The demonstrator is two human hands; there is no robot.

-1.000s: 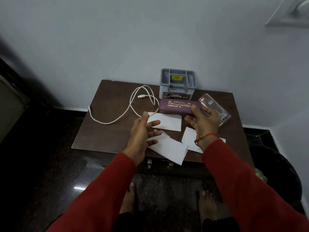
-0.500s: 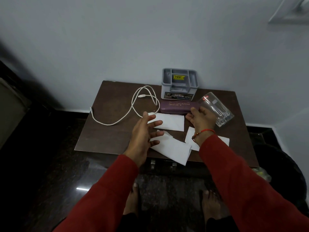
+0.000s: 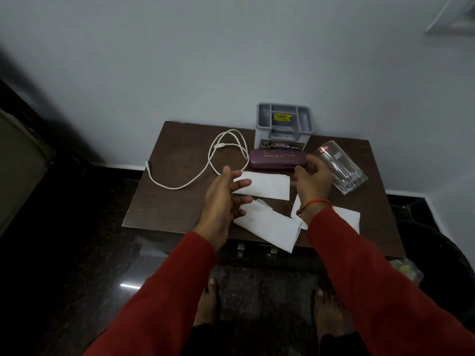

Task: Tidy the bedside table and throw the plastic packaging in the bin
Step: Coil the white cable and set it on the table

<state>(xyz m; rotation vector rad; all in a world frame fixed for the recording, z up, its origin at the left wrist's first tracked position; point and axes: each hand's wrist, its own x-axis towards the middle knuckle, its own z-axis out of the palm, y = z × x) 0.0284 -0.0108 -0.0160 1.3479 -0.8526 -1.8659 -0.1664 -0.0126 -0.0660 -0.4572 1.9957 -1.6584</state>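
Note:
A purple spectacle case [image 3: 275, 160] lies flat on the brown bedside table [image 3: 174, 201], right in front of a grey organiser box [image 3: 282, 124]. My right hand [image 3: 312, 179] is at the case's right end, fingers spread and fingertips just touching it, gripping nothing. Beside that hand a clear tumbler [image 3: 339, 168] with a red label lies on its side. My left hand [image 3: 221, 199] hovers open over the white papers, one at the middle [image 3: 267, 186], one at the front edge [image 3: 270, 224], and one partly under my right sleeve [image 3: 347, 219].
A white cable [image 3: 205, 170] loops across the table's left half. A dark bin [image 3: 437, 253] stands on the floor to the right of the table, with crumpled plastic [image 3: 406, 268] at its rim. My bare feet are on the dark polished floor below. The wall is close behind.
My right hand lowered the purple case from above the table onto it, in front of the organiser, and has loosened off it. My left hand has barely moved.

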